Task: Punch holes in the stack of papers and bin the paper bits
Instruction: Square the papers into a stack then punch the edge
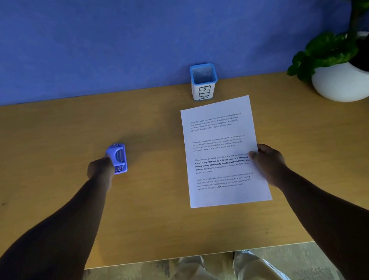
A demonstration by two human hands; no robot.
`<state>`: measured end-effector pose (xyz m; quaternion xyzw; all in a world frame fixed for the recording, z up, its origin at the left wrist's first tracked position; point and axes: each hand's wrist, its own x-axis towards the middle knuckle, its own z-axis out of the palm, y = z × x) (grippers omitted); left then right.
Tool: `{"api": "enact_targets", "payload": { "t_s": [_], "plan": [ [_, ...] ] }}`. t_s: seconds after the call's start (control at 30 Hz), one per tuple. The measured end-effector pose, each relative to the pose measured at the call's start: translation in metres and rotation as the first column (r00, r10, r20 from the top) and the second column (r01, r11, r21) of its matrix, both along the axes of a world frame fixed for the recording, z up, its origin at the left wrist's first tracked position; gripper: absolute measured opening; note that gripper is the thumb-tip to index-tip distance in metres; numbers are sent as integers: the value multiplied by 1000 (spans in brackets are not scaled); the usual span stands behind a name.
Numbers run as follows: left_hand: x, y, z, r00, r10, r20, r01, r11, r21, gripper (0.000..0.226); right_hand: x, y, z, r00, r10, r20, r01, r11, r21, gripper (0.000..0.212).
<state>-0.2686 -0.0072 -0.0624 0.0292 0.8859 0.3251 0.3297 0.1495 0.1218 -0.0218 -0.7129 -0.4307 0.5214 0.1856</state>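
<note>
A white stack of printed papers (pixel 221 149) lies flat on the wooden desk (pixel 59 133), right of centre. My right hand (pixel 271 163) pinches its right edge, thumb on top of the sheet. A small blue hole punch (pixel 117 157) sits on the desk to the left. My left hand (pixel 100 169) grips its near left side with curled fingers. A small white box with a blue rim, marked BIN (pixel 204 82), stands upright at the back of the desk, just beyond the papers' far edge.
A potted green plant in a round white pot (pixel 350 80) stands at the back right corner. A blue wall panel (pixel 116 35) runs along the desk's far edge. The desk's front edge is close to my legs.
</note>
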Motion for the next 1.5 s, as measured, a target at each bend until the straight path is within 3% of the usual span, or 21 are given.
{"api": "enact_targets", "payload": {
  "t_s": [0.1, 0.37, 0.83, 1.5],
  "plan": [
    [7, 0, 2, 1000, -25, -13, 24, 997, -72, 47, -1, 0, 1, 1000, 2, 4, -2, 1000, 2, 23],
    [51, 20, 2, 981, -160, 106, 159, 987, 21, 23, -2, 0, 3, 1000, 2, -9, -2, 1000, -7, 20],
    [141, 41, -3, 945, -236, 228, 202, 965, 165, 21, 6, 5, -4, 998, -42, -50, 42, 999, 4, 23],
    [167, 40, -3, 926, -358, 119, 344, 931, 120, 32, 5, 4, -17, 995, 48, -85, -46, 999, 23, 20]
  ]
}}
